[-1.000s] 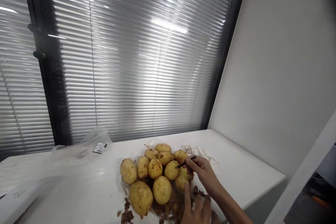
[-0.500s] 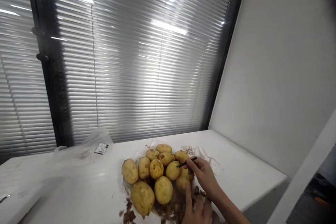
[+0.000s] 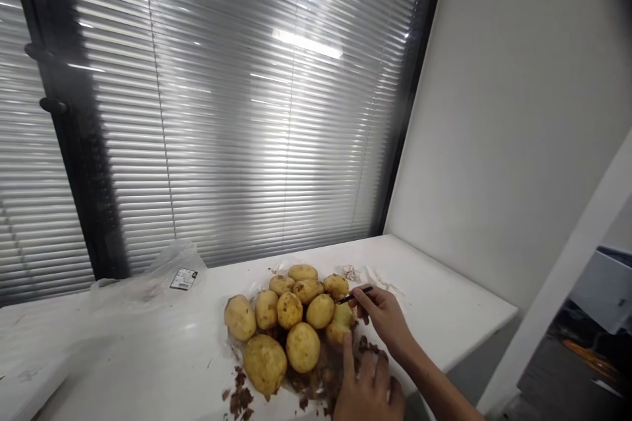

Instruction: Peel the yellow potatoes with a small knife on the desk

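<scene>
Several yellow-brown potatoes (image 3: 303, 347) lie close together on clear plastic on a white table (image 3: 162, 368), with dark brown scraps (image 3: 241, 397) around them. My right hand (image 3: 380, 312) pinches a thin black tool (image 3: 356, 295), whose tip is over the potatoes at the right of the group. Below it, at the bottom edge, my left hand (image 3: 368, 385) has its fingers spread, the index fingertip against a potato (image 3: 340, 329) at the right side. Nothing shows in the left palm, which faces down.
A clear plastic bag with a label (image 3: 184, 279) lies at the back left by the window blinds (image 3: 257, 145). A crumpled white tissue or wrap (image 3: 372, 278) is behind my right hand. A white object (image 3: 34, 378) sits at the left edge; a wall (image 3: 494, 112) rises on the right.
The view has shifted slightly, so table and potatoes appear a little further left. My right hand still holds the black tool, now at a flatter angle. My left hand stays by the same potato.
</scene>
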Demonstrator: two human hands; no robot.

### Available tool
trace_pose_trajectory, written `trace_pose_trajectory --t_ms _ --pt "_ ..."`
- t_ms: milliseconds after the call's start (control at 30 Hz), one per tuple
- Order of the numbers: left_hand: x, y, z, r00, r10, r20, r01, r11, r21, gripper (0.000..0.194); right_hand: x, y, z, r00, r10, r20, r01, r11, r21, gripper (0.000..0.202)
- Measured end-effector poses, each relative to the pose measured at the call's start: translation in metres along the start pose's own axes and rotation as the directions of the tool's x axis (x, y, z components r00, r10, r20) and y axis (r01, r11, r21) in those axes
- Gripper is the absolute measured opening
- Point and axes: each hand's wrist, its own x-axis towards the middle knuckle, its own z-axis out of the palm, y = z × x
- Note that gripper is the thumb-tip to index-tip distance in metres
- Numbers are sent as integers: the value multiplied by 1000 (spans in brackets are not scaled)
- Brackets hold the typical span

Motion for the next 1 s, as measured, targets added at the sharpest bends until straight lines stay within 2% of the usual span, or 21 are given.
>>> trace_pose_trajectory --t_ms 100,200,300,367,500,633,700,800,1000 --pt "0 -1 -3 998 1 60 2 999 -49 49 -2 2 -9 996 27 85 -30 999 32 53" --pt "2 -5 -13 982 44 182 -25 994 -108 59 -5 8 -19 985 -12 170 18 999 -34 48" --pt "5 -11 -25 960 62 273 -22 989 -150 62 -6 13 -25 988 -76 136 88 992 -90 46" --pt "6 -14 -32 955 70 288 -22 986 -167 61 -7 14 -27 989 -79 126 88 993 -72 45" --pt "9 -16 -37 956 68 287 -20 986 -166 61 -8 12 -27 967 -38 253 43 999 -12 42" --pt "9 -13 -33 968 38 248 3 987 -161 61 -6 11 -26 984 -58 170 61 998 -11 45" --pt "8 -13 -30 965 47 258 -3 986 -169 62 -7 10 -25 980 -37 197 35 999 13 45" --pt "9 -13 -31 941 78 331 -8 978 -207 64 -11 7 -24 966 16 257 -25 999 29 46" --pt "13 -15 -40 931 70 358 17 972 -234 62 -15 2 -21 978 30 204 -30 1000 -5 48"
